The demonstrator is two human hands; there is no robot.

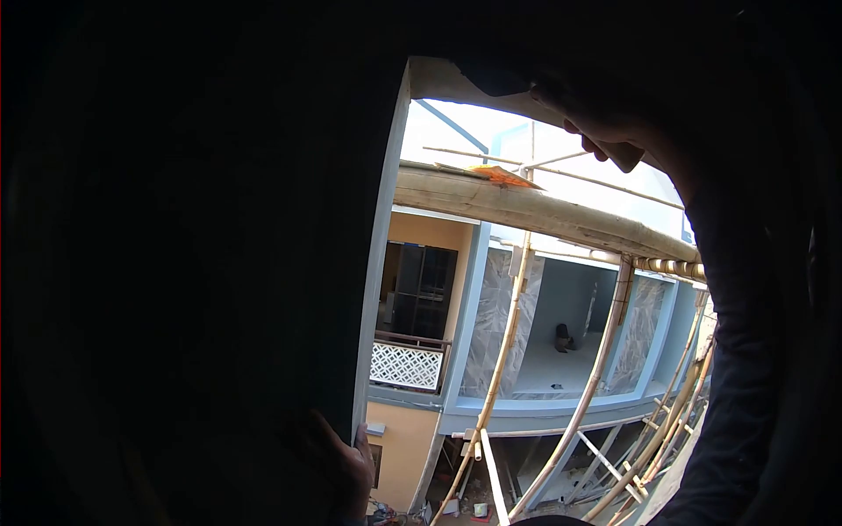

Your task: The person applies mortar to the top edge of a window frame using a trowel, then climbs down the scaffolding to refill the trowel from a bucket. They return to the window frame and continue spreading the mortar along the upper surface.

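Observation:
My left hand (353,465) is low in the view, in deep shadow. It rests against the pale upright edge (383,237) of a dark surface, with a finger and thumb apart. My right hand (610,140) is raised at the upper right, under the top of the opening, its fingers curled. Whatever it grips is lost in the dark; a dark flat shape (495,81) lies to its left, too dim to name. My dark right sleeve (737,386) curves down the right side.
Through the opening are bamboo scaffold poles (504,351), a thick horizontal beam (544,210) and an orange scrap (504,176) on it. Beyond stands a building with a white lattice balcony railing (405,366) and marble-patterned panels (491,324). Debris lies on the ground far below.

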